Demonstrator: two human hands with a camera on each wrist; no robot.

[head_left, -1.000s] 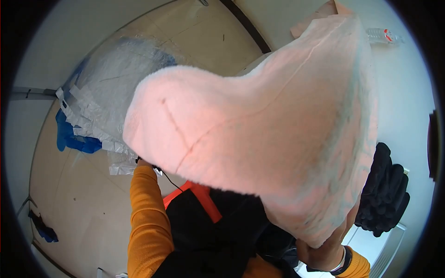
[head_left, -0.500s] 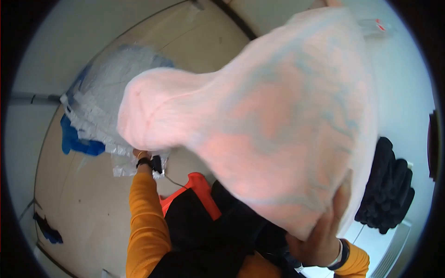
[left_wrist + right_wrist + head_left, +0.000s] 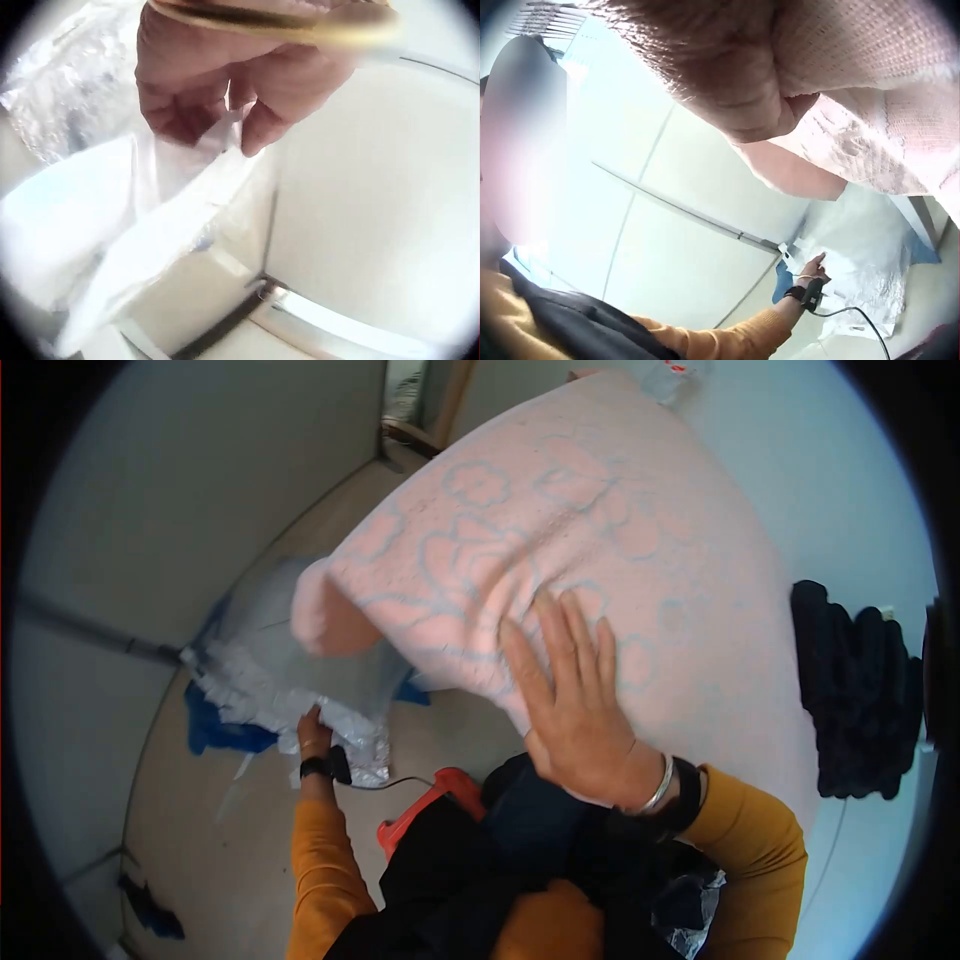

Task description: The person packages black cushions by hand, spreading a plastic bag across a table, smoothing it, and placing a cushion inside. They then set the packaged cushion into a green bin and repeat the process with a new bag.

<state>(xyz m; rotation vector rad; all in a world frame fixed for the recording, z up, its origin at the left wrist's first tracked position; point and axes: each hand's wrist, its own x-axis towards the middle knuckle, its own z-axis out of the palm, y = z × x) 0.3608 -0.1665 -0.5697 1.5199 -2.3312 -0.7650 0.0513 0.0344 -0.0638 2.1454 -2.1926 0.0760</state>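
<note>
A pink fleece blanket (image 3: 690, 580) with a pale blue flower outline spreads across the head view, its far left corner hanging down. My right hand (image 3: 585, 725) lies on top of it, fingers straight and spread, and the cloth creases ahead of the fingertips. Low on the left, my left hand (image 3: 315, 735) reaches to a pile of clear plastic bags (image 3: 300, 660). In the left wrist view, thumb and fingers pinch the thin edge of a white, see-through plastic bag (image 3: 172, 187), whose sheet hangs below them.
Blue plastic (image 3: 225, 725) shows under the bags on the floor. A folded black fluffy cloth (image 3: 855, 690) sits on the white surface at right, and a clear bottle (image 3: 670, 380) stands beyond the blanket. A red-orange piece (image 3: 440, 805) is by my lap. A cable runs from the left wrist.
The blanket has come down from being held up and turned its flowered side into view. My right hand has left its near edge and now lies flat on it. The head view has shifted.
</note>
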